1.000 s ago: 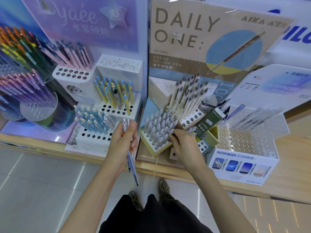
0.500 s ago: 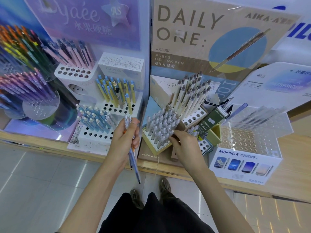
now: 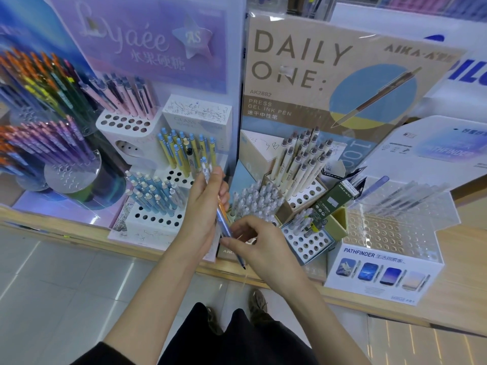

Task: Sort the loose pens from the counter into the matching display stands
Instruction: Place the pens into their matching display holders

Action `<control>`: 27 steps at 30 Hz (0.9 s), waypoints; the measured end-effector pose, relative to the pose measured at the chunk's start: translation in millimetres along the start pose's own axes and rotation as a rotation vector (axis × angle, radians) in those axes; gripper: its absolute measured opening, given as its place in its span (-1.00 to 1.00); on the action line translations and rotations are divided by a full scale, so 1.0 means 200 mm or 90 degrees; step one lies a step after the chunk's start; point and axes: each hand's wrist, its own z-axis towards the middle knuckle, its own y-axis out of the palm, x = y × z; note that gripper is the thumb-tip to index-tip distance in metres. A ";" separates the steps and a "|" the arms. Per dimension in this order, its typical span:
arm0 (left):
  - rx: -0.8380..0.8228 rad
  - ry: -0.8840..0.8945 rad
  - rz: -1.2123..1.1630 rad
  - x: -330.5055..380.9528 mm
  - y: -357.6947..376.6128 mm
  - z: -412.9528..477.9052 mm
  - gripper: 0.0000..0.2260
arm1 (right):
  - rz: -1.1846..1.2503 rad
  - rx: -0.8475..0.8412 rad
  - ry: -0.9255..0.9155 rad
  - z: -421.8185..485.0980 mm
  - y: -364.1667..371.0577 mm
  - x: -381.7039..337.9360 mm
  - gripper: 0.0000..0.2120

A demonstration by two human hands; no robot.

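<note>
My left hand (image 3: 204, 206) grips a small bundle of loose pens (image 3: 222, 219), blue and orange, tips pointing down toward me. My right hand (image 3: 259, 241) pinches the lower part of one blue pen in that bundle. Both hands hover in front of the counter edge, between the white stand with light-blue pens (image 3: 150, 196) on the left and the beige stand of clear-capped pens (image 3: 253, 204) on the right. Behind stand the yellow-and-blue pens (image 3: 184, 154) and the cream pens (image 3: 300, 159) of the Daily One display.
A clear Pathfinder stand (image 3: 390, 233) with many bare holes sits at the right on the wooden counter (image 3: 461, 259). A small white perforated tray (image 3: 305, 241) and a green box (image 3: 334, 201) lie beside it. Round racks of coloured pens (image 3: 39, 133) fill the left.
My right hand left the beige stand and moved left and toward me to the bundle, now pinching a pen. My left hand raised the bundle slightly.
</note>
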 end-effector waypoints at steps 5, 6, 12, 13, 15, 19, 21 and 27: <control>0.039 -0.032 -0.020 0.00 0.01 0.01 -0.73 | -0.011 -0.005 -0.015 0.01 0.01 0.00 -0.95; 0.046 -0.050 -0.034 0.00 0.01 0.01 -0.69 | -0.018 0.003 -0.016 0.00 0.01 0.00 -0.94; -0.036 -0.082 -0.117 0.00 -0.03 -0.02 -0.82 | 0.145 0.121 0.000 -0.01 -0.07 0.03 -0.88; -0.046 -0.089 -0.115 0.00 -0.02 -0.02 -0.82 | 0.178 0.126 -0.004 -0.01 -0.08 0.03 -0.87; -0.065 -0.098 -0.098 0.01 0.00 -0.03 -0.83 | 0.234 0.128 -0.004 0.00 -0.08 0.01 -0.93; -0.116 -0.100 -0.063 -0.02 0.02 -0.05 -0.90 | 0.281 0.170 -0.013 0.02 -0.07 -0.03 -0.93; -0.157 -0.091 -0.014 -0.04 0.00 -0.06 -0.94 | 0.312 0.187 -0.026 0.04 -0.09 -0.06 -0.96; -0.201 0.000 0.170 -0.07 -0.03 -0.07 -0.73 | 0.352 0.148 -0.036 0.05 -0.18 -0.11 -0.95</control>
